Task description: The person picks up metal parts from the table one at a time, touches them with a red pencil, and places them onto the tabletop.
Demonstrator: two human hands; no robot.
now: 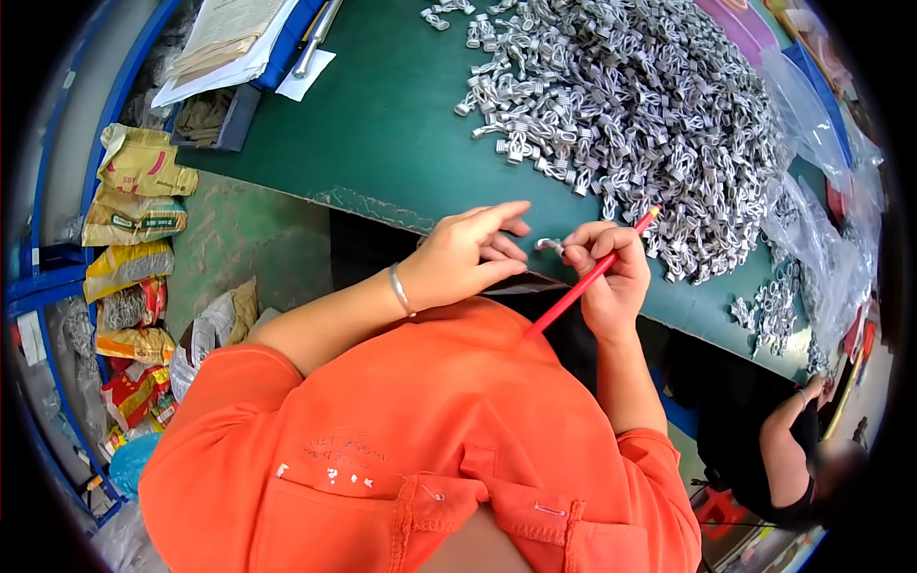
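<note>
My right hand [611, 272] is closed around a slim red stick [570, 304] with a pale tip, much like a pencil; it slants up to the right. At the fingertips of that same hand is a small grey looped piece [549, 245]. Just left of it, my left hand [468, 251] hovers by the table's front edge with fingers apart, holding nothing visible. Beyond both hands, a large heap of grey looped pieces [630, 115] covers much of the green table [382, 115].
A smaller cluster of grey pieces [772, 310] lies at the right, near clear plastic bags [821, 239]. Papers [224, 43] sit over a grey bin [218, 119] at the upper left. Filled sacks [138, 215] line the left side. Another person [778, 449] is at the lower right.
</note>
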